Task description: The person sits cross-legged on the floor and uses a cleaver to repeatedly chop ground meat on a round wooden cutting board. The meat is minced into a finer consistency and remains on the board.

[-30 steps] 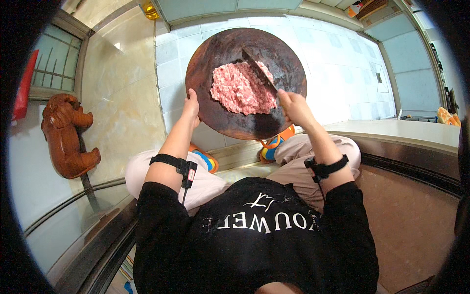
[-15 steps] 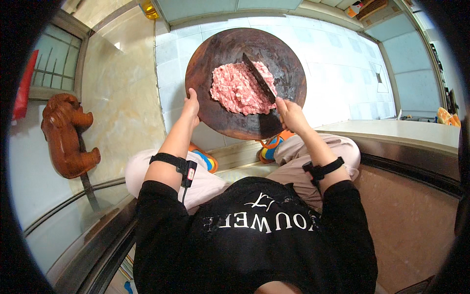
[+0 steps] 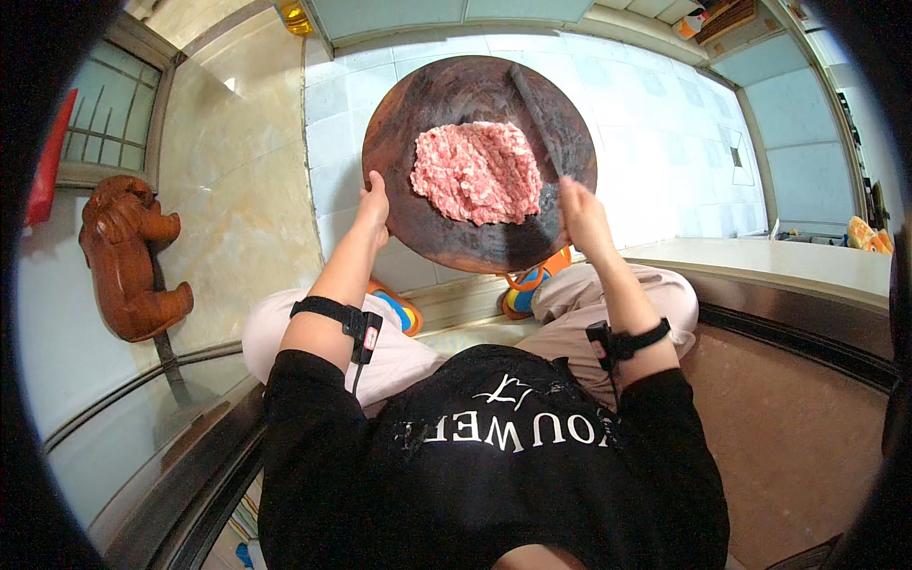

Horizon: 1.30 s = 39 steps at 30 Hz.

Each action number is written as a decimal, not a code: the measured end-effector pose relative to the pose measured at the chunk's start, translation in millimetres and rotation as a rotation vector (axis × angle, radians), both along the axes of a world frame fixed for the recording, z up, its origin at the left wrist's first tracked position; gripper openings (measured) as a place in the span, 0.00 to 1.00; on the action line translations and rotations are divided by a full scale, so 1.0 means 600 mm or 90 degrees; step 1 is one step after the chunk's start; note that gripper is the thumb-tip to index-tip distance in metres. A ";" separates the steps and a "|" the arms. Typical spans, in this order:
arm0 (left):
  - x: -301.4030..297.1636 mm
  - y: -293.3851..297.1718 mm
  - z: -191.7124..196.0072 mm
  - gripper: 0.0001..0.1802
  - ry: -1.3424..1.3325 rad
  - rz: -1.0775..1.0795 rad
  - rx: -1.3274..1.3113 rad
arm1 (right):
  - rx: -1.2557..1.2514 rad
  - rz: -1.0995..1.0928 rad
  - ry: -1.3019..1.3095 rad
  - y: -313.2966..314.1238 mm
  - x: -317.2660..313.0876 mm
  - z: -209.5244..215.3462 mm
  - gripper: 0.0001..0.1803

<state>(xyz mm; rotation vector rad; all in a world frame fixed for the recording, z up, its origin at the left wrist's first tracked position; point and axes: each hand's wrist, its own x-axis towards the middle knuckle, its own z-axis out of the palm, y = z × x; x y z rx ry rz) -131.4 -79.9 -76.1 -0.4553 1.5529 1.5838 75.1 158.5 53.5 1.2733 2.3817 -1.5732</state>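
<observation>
A pink heap of minced meat (image 3: pixel 478 173) lies in the middle of a round dark wooden chopping board (image 3: pixel 399 109). My left hand (image 3: pixel 375 207) grips the board's left rim, with the fingers partly hidden at its edge. In my right hand (image 3: pixel 584 220), closed round the handle, is a kitchen knife (image 3: pixel 540 112). Motion blurs its dark blade, which slants up and away over the board's right side, just right of the meat.
Sandals (image 3: pixel 399 309) show below the board, between my bent knees. A carved brown wooden animal (image 3: pixel 133 256) stands at the left. To the right runs a pale ledge (image 3: pixel 760 261). A bottle of yellow liquid (image 3: pixel 295 17) is at the far left.
My right hand and the knife have moved to the right, off the meat. The meat's right side now shows uncovered. My left hand stays at the rim.
</observation>
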 end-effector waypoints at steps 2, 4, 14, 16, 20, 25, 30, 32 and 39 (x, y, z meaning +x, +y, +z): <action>0.001 0.001 0.007 0.39 0.007 0.006 -0.013 | 0.131 0.095 -0.054 0.003 0.002 0.001 0.27; 0.002 -0.002 0.014 0.46 0.005 -0.025 0.014 | 0.094 0.072 -0.053 0.003 0.000 0.004 0.27; -0.001 -0.004 0.015 0.44 0.013 -0.046 0.031 | 0.062 0.031 -0.031 -0.006 -0.016 0.002 0.28; -0.001 -0.004 0.013 0.45 0.014 -0.068 -0.004 | -0.002 0.029 0.008 -0.006 -0.016 0.002 0.28; -0.002 -0.006 0.009 0.46 0.000 -0.045 0.027 | 0.052 0.075 -0.034 -0.009 -0.021 0.013 0.27; -0.003 -0.006 0.000 0.47 -0.009 -0.042 0.075 | -0.136 0.003 0.059 -0.027 -0.021 0.016 0.24; 0.001 -0.004 0.015 0.48 -0.001 -0.039 0.030 | 0.065 0.143 -0.040 -0.037 -0.025 0.015 0.27; 0.007 -0.003 0.026 0.48 -0.005 -0.037 0.016 | -0.053 0.103 0.005 -0.045 -0.025 0.015 0.26; 0.010 0.008 0.032 0.40 0.020 0.015 -0.044 | 0.075 0.178 -0.033 -0.052 -0.024 0.020 0.25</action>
